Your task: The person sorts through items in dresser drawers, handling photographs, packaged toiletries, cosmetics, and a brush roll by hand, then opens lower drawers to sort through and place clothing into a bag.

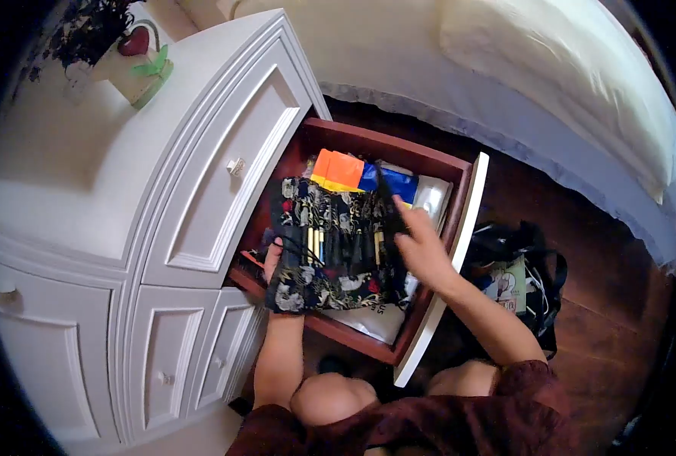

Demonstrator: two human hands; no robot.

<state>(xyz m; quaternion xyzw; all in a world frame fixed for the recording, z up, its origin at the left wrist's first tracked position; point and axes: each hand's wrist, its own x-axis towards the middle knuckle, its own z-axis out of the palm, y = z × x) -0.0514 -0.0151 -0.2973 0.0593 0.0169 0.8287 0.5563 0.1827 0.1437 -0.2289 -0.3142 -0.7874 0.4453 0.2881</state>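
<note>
Fabric case [345, 285] lies unrolled over open drawer [398, 147]. Left hand [273, 262] pinches its left edge; right hand [423, 249] at right edge, grip unclear. Keep level so sticks [316, 245] stay pocketed.

The one view looks from the wearer's head, forward and steeply down, through a wide lens whose corners round off to black. The left grip [272, 260] and right grip [427, 247] sit near, around mid-frame; the knees [334, 399] show below them, the dresser [102, 213] leftward, the bed [490, 83] farther off beyond them.
</note>
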